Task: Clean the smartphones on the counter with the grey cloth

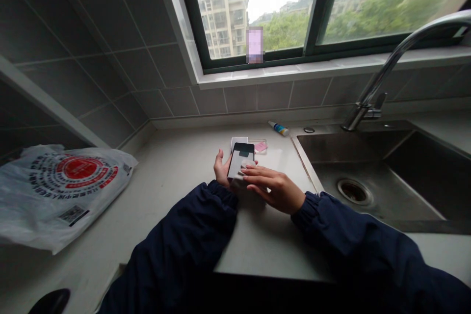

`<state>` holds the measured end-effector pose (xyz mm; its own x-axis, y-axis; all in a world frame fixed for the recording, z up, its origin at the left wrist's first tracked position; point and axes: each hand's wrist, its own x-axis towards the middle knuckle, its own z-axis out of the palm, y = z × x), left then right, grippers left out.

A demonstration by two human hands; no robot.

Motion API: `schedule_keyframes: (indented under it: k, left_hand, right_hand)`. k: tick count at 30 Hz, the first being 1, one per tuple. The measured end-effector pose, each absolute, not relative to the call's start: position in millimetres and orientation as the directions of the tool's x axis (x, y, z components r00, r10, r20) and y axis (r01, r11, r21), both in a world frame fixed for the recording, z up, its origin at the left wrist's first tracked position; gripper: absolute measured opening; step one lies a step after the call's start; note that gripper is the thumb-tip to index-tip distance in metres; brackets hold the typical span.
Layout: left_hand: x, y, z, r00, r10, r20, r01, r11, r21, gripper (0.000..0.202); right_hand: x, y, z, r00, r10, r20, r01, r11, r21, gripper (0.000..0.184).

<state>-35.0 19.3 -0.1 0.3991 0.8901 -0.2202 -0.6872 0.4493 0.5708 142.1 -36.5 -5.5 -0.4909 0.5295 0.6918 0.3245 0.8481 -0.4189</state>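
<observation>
Cradling one smartphone (241, 162) in the curled left hand (222, 169), the right hand (274, 187), fingers together, presses one pale wipe (247, 165) on its screen; one tube (278, 128) lies on the bench (176, 191).

Pale kitchen countertop (176, 196), printed plastic bag (55, 191), small squeeze bottle (278, 128)

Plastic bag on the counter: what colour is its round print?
Red centre, dark rings, on the white plastic bag; best in the head view.

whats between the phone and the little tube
The head view shows a clear packet with a pink label on the countertop between the phone and the blue-capped tube.
</observation>
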Motion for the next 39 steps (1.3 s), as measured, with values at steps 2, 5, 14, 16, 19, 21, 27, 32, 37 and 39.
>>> schedule_keyframes:
  k: [2, 5, 14, 16, 19, 21, 27, 32, 37, 39]
  left_hand:
    - [-33.6, 18.2, 0.0, 0.397, 0.895, -0.206, -0.688, 0.438, 0.578, 0.098]
    - [-32.0, 16.5, 1.1, 0.395, 0.895, -0.209, -0.690, 0.439, 0.576, 0.094]
    - [-30.5, 15.8, 2.4, 0.441, 0.869, -0.223, -0.669, 0.484, 0.563, 0.092]
    - [-31.0, 16.1, 0.7, 0.453, 0.863, -0.226, -0.665, 0.495, 0.559, 0.091]
    - [-30.8, 15.7, -0.1, 0.450, 0.866, -0.219, -0.656, 0.487, 0.576, 0.089]
    - [-30.1, 15.2, 0.6, 0.443, 0.870, -0.217, -0.659, 0.480, 0.579, 0.088]
    - [-27.4, 14.7, 2.6, 0.405, 0.881, -0.245, -0.705, 0.471, 0.530, 0.080]
    - [-27.0, 14.9, 2.4, 0.399, 0.880, -0.257, -0.709, 0.474, 0.523, 0.081]
    - [-27.8, 15.1, 4.1, 0.425, 0.873, -0.239, -0.688, 0.483, 0.541, 0.084]
    - [-27.6, 13.7, 7.2, 0.408, 0.876, -0.256, -0.687, 0.479, 0.546, 0.085]
  right_hand:
    - [142.2, -35.9, -5.4, -0.480, 0.530, 0.699, 0.327, 0.847, -0.418, 0.027]
    - [142.5, -35.0, -5.9, -0.478, 0.534, 0.698, 0.331, 0.845, -0.420, 0.026]
    - [142.5, -34.2, -7.8, -0.480, 0.539, 0.692, 0.347, 0.842, -0.414, 0.024]
    - [142.1, -34.4, -7.6, -0.483, 0.549, 0.683, 0.352, 0.835, -0.423, 0.024]
    - [141.9, -34.7, -6.7, -0.487, 0.549, 0.679, 0.351, 0.835, -0.424, 0.024]
    - [141.9, -34.8, -6.1, -0.490, 0.552, 0.675, 0.353, 0.833, -0.425, 0.024]
    - [142.3, -34.1, -6.4, -0.497, 0.549, 0.672, 0.360, 0.835, -0.416, 0.023]
    - [142.5, -34.1, -8.6, -0.494, 0.572, 0.655, 0.367, 0.820, -0.439, 0.025]
    - [143.5, -34.7, -9.0, -0.544, 0.615, 0.571, 0.424, 0.789, -0.445, 0.040]
    - [143.7, -33.9, -9.6, -0.561, 0.632, 0.535, 0.459, 0.775, -0.435, 0.048]
